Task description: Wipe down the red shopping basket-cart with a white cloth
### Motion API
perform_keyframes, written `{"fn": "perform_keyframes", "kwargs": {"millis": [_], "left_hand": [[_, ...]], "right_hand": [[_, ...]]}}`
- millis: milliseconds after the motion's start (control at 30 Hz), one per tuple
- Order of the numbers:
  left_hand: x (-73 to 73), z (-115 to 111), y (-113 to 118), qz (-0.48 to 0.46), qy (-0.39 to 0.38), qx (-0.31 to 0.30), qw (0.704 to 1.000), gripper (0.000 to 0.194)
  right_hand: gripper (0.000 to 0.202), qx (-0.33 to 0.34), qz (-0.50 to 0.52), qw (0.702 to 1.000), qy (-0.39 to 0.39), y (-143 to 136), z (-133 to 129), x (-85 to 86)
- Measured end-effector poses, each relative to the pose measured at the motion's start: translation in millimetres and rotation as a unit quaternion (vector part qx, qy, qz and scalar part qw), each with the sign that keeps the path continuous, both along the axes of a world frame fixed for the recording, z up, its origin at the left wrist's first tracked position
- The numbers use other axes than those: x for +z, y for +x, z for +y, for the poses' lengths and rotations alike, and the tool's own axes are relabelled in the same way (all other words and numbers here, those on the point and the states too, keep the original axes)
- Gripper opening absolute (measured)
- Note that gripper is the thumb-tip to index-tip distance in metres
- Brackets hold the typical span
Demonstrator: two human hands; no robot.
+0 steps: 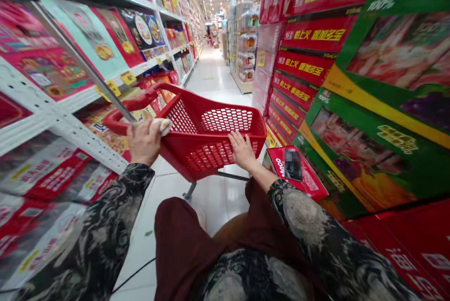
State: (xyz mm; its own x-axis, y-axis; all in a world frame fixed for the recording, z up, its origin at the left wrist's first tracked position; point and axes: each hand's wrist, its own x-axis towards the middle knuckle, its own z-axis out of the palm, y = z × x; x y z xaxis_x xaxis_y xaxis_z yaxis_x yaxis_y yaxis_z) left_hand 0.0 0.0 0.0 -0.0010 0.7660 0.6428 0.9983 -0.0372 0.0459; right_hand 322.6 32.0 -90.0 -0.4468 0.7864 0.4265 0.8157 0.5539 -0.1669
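A red plastic shopping cart [211, 158] with perforated sides stands in front of my legs, set crosswise. My left hand [142, 141] is closed around a crumpled whitish cloth [164, 125] at the cart's rim, near the handle end. At the near rim, toward the right end, my right hand [243, 150] holds on with its fingertips over the edge. The cart's perforated inner walls show between my hands, and part of its floor is hidden by the near side.
Metal shelves [49, 120] of packaged goods line the left. Stacked red drink cartons [305, 62] and green boxes [372, 151] rise close on the right, with a red box [297, 172] low beside the cart. The tiled aisle [213, 69] runs ahead past a pallet display [246, 43].
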Motion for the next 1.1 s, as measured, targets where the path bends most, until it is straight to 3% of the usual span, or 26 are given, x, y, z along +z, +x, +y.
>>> {"fn": "perform_keyframes", "kwargs": {"millis": [233,467,567,733,1000,1100], "left_hand": [[-12.2,12.1,17.3,-0.006,0.012,-0.008,1.000,0.034],[-27.9,21.2,59.9,0.037,-0.029,-0.108,0.993,0.035],[-24.9,20.8,51.3,0.044,-0.027,-0.107,0.993,0.036],[-23.1,19.5,34.6,0.016,0.003,-0.053,0.998,0.036],[-45.8,22.8,113.8,0.031,-0.059,-0.130,0.989,0.040],[-52.0,22.5,129.5,0.027,-0.065,-0.135,0.988,0.045]], "right_hand": [[0.069,-0.007,0.026,1.000,0.002,-3.7,1.8,-2.5],[0.069,0.001,0.039,0.999,0.004,-0.5,2.5,-1.8],[0.069,0.008,0.038,0.999,0.003,2.3,3.8,-1.3],[0.068,0.002,0.057,0.998,0.007,-0.9,5.4,-4.0],[0.070,0.016,0.076,0.997,-0.001,1.6,4.1,-3.6],[0.068,0.008,0.102,0.995,-0.015,-0.7,2.8,1.6]]}}
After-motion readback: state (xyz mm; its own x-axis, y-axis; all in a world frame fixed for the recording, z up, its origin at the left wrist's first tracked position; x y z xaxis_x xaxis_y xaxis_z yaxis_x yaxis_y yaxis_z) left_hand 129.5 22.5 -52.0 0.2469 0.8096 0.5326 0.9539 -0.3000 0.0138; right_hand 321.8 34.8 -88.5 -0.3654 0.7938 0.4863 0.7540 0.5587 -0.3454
